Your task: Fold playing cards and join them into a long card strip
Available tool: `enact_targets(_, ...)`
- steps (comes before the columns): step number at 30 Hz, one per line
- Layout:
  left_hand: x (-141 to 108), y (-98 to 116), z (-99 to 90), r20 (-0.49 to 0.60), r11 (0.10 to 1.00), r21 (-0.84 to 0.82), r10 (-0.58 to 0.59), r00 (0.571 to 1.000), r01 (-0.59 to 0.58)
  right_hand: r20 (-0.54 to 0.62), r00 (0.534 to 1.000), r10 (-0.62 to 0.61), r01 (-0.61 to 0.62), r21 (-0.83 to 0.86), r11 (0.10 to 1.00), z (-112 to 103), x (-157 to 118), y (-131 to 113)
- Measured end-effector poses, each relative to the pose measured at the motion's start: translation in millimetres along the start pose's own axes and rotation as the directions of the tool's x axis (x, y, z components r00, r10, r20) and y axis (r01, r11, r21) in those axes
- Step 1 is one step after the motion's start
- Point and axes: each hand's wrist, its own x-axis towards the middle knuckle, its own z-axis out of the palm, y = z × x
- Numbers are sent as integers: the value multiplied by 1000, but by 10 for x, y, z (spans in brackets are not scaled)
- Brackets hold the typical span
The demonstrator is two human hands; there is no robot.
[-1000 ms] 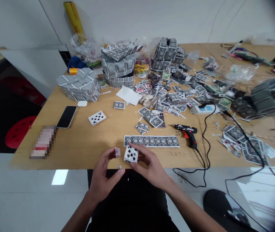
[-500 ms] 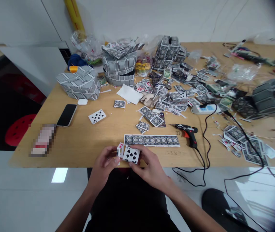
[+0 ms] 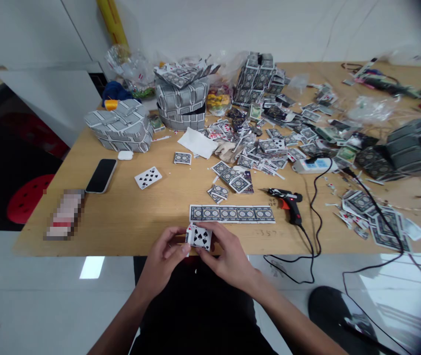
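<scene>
My right hand [image 3: 227, 251] grips a spade playing card [image 3: 201, 237] face up at the table's front edge. My left hand [image 3: 166, 256] pinches a folded card piece [image 3: 189, 233], which overlaps the left end of the spade card. Just beyond my hands lies a strip of joined card backs [image 3: 232, 214]. A spade card [image 3: 148, 177] lies face up to the left, and a patterned card [image 3: 182, 158] lies behind it to the right. Small card pieces [image 3: 218, 193] rest behind the strip.
A glue gun [image 3: 287, 202] with a black cable lies right of the strip. A phone [image 3: 101, 176] is at the left. Woven card boxes [image 3: 121, 127] stand at the back, near heaped cards [image 3: 273, 146] and a power strip [image 3: 316, 166].
My left hand has moved right, bringing the folded card piece from beside the spade card to its left end. My right hand has barely moved.
</scene>
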Motion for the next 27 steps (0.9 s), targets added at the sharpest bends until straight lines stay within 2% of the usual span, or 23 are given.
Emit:
enact_targets(7,-24,-9,65,-29,999,43,-18,999,20,40,999,30,-28,-55,998,-30,13,-27)
enact_targets(13,-46,-48,135,5,998,10,-66,998,66,56,988,145,-149,73,986,25,19,-3)
enact_targets(16,-44,-74,147,12,997,-4,-80,997,80,67,984,163,-171,132,976,71,7,11)
enact_targets(23,-27,-31,156,24,998,30,-62,998,61,173,983,57,-84,151,985,86,25,65)
enact_targets(27,-26,-13,146,20,997,71,-43,999,41,156,987,-28,17,74,997,71,48,103)
